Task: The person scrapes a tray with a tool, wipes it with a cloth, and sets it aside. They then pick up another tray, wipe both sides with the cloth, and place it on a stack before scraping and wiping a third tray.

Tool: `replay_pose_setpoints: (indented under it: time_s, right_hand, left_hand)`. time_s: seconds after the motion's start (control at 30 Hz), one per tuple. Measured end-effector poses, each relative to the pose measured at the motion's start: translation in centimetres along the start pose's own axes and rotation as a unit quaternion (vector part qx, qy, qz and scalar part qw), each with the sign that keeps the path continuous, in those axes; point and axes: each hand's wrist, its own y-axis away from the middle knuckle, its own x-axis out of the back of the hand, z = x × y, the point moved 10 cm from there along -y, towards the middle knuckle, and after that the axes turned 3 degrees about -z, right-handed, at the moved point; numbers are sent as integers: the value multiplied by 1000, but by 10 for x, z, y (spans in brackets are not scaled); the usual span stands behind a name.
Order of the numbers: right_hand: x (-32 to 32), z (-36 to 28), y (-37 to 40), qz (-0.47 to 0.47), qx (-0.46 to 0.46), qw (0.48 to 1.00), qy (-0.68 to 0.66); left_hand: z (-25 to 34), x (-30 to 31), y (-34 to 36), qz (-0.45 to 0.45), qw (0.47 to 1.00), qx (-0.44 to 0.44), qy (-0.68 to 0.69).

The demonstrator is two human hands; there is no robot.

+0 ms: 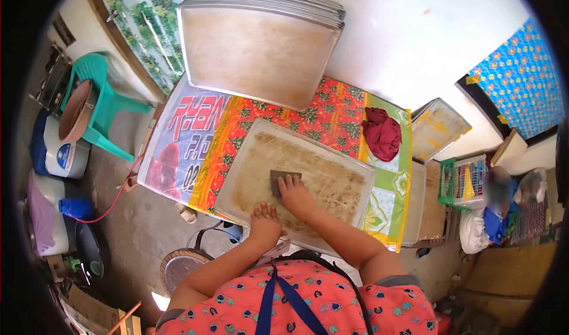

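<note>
A worn metal baking tray [332, 163] with brown stains lies flat on the table, slightly turned. My right hand [294, 196] presses its fingers onto a dark grey-brown square pad [277, 178] near the tray's middle. Whether the pad is sandpaper or a scouring pad, I cannot make out. My left hand [265, 222] rests over the tray's near edge, fingers laid on its surface and slightly apart. Behind this tray, a stack of similar metal trays [255, 50] leans upright against the wall.
The table has a patterned plastic cover [261, 110]. A crumpled dark red cloth [382, 135] lies at its right. More trays [440, 129] lean beyond that end, near a green crate [447, 184]. A green plastic chair [109, 110] stands left; a round stool [181, 267] is below the front edge.
</note>
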Motion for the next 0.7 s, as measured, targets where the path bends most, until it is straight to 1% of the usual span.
replay_pose_setpoints:
  time_s: [0.07, 0.1, 0.13, 0.2, 0.23, 0.27, 0.3, 0.33, 0.4, 0.43, 0.47, 0.5, 0.53, 0.57, 0.6, 0.63, 0.67, 0.7]
  right_hand:
    - [4, 21, 18, 30, -29, 999, -30]
    - [9, 71, 24, -2, -132, 987, -88]
    - [13, 92, 38, -12, -168, 983, -71]
    - [19, 123, 65, -29, -243, 969, -36]
    - [22, 120, 73, -99, -243, 959, -106]
    - [44, 106, 85, -171, -240, 939, -176]
    - [55, 91, 99, -240, -233, 910, -247]
    - [74, 97, 108, -165, -259, 913, -270]
    - [108, 114, 131, -7, -302, 902, -310]
    - [105, 116, 138, -23, -308, 899, -312]
    - [102, 119, 145, -40, -313, 896, -313]
    - [98, 123, 155, -58, -318, 892, -315]
    - [100, 131, 166, -39, -323, 893, -311]
    - [102, 139, 176, -21, -323, 895, -306]
    - [103, 150, 185, -4, -319, 899, -300]
    - [109, 168, 196, 36, -323, 907, -266]
    - [114, 188, 207, 77, -326, 913, -232]
    - [116, 204, 223, 113, -328, 916, -202]
  left_hand:
    - [2, -3, 3, -20, 1000, -6, -9]
    - [2, -2, 1, -31, 999, -11, -17]
    - [1, 0, -2, -41, 999, -16, -26]
    - [-4, 6, -7, -50, 998, -24, 4]
    - [-7, 10, -11, -54, 998, -30, 20]
    - [-9, 28, -14, -7, 992, -63, 108]
    - [-18, 50, -15, 38, 975, -93, 196]
    - [-25, 72, -13, 81, 949, -120, 281]
    - [-37, 111, -5, 148, 931, -115, 314]
    - [-38, 131, -2, 182, 920, -114, 328]
    - [-27, 160, 6, 263, 931, -130, 218]
    - [-11, 185, 16, 340, 923, -143, 107]
    - [7, 200, 26, 413, 898, -151, -7]
    - [12, 187, 14, 414, 899, -118, -80]
    - [-6, 159, -13, 295, 950, -78, 69]
    - [-20, 126, -31, 165, 962, -35, 217]
    - [-20, 88, -44, 29, 933, 8, 358]
    - [-6, 90, -41, 31, 962, 9, 273]
